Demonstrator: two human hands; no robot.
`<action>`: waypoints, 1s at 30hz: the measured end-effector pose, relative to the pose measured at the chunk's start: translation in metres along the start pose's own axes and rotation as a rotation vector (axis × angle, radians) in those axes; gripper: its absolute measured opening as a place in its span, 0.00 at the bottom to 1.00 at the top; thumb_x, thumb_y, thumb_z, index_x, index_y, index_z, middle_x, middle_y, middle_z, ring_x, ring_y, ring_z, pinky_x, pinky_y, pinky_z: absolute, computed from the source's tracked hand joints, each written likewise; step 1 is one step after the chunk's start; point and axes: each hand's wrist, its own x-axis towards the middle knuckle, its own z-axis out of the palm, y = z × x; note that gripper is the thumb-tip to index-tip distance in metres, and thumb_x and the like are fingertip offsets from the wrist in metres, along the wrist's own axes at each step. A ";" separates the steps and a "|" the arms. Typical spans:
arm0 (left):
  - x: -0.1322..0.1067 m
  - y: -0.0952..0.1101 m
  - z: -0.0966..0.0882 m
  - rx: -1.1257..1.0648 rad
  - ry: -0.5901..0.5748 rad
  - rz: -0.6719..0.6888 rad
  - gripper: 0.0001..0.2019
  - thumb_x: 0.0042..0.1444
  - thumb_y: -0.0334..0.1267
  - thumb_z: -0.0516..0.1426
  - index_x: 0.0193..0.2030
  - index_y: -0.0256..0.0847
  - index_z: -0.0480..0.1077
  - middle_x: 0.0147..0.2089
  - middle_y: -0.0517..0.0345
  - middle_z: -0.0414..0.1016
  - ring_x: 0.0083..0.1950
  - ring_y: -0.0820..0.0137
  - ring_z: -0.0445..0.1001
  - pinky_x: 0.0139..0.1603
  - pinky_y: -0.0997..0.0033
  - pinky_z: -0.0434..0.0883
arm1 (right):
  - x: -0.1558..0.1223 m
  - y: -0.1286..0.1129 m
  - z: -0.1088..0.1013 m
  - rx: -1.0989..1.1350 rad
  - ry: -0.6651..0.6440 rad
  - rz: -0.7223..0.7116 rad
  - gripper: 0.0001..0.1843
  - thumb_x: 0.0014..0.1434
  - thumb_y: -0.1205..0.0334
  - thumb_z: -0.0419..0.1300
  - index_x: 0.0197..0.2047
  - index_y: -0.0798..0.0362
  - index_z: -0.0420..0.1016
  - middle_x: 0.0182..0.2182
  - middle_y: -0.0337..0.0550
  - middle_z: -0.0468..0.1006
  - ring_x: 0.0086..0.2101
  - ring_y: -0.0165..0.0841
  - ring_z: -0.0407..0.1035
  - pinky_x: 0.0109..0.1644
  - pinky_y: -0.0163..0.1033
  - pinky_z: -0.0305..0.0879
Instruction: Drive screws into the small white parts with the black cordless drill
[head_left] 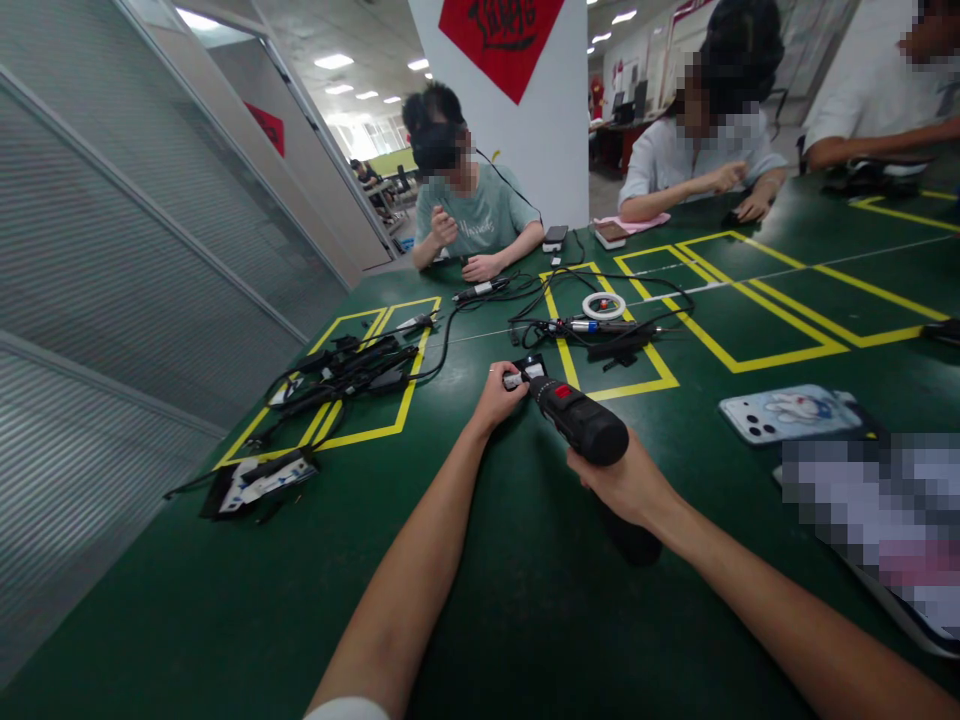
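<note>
My right hand is wrapped round the grip of a black cordless drill with a red patch on top. The drill points forward and left, its front end close to my left hand. With closed fingers, that hand holds a small black-and-white part down against the green table. Whether the drill's tip touches the part is hidden behind the drill's body.
Black cables and tools lie at left, near a black-and-white piece. Ahead are a white ring and a pen-shaped tool. A phone and a blurred tablet-like object lie at right. Several people sit opposite.
</note>
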 end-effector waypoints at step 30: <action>0.002 0.010 -0.007 -0.024 -0.068 0.007 0.12 0.58 0.38 0.55 0.46 0.44 0.77 0.50 0.52 0.67 0.59 0.64 0.64 0.61 0.63 0.61 | 0.000 0.001 -0.002 0.020 -0.011 0.045 0.09 0.51 0.63 0.59 0.37 0.54 0.72 0.26 0.41 0.74 0.32 0.36 0.70 0.34 0.39 0.65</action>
